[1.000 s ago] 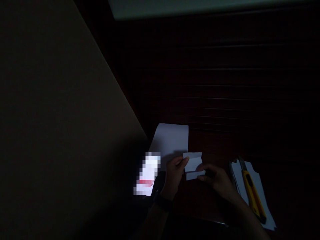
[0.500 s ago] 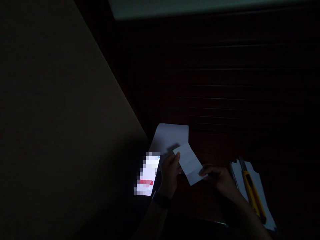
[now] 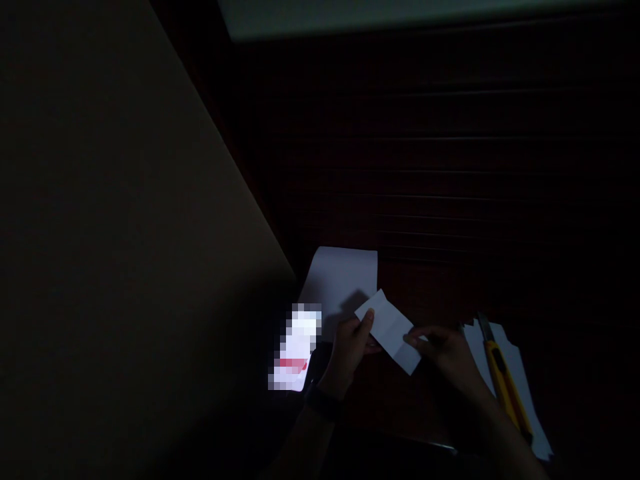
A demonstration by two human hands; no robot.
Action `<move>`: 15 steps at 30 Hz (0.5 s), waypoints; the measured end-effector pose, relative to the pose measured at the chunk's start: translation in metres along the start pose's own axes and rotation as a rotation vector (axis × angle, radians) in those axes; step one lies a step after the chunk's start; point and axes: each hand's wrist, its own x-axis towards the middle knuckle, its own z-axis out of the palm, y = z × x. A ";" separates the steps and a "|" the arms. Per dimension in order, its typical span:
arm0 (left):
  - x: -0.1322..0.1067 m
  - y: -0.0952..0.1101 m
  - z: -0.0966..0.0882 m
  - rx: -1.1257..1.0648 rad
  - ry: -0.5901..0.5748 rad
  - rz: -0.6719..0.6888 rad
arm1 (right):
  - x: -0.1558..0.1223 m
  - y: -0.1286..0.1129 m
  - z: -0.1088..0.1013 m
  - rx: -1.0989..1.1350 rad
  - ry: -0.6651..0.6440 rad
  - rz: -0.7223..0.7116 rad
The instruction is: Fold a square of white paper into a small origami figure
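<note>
Both the left hand (image 3: 350, 348) and right hand (image 3: 445, 353) have fingers closed on a white, seemingly creased paper slip (image 3: 390, 330).

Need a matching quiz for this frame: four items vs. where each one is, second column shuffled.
1 paper slip
2 utility knife
3 phone
4 large white sheet

A on the paper stack, far right
B pinched by left hand and right hand
C screen lit, left of the left hand
D lying flat beyond both hands

Pairs: 1-B, 2-A, 3-C, 4-D
</note>
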 end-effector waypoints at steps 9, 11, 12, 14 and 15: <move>-0.002 0.000 -0.008 0.095 -0.064 0.062 | -0.001 0.000 -0.013 0.010 -0.167 -0.085; -0.004 0.000 -0.010 0.132 -0.101 0.056 | -0.002 -0.001 -0.018 -0.004 -0.187 -0.099; -0.005 0.000 -0.010 0.145 -0.115 0.052 | -0.002 -0.001 -0.021 -0.004 -0.196 -0.105; -0.007 -0.001 -0.010 0.165 -0.132 0.045 | -0.003 -0.001 -0.025 0.020 -0.231 -0.107; -0.007 -0.001 -0.010 0.177 -0.141 0.039 | -0.004 0.000 -0.026 0.043 -0.251 -0.101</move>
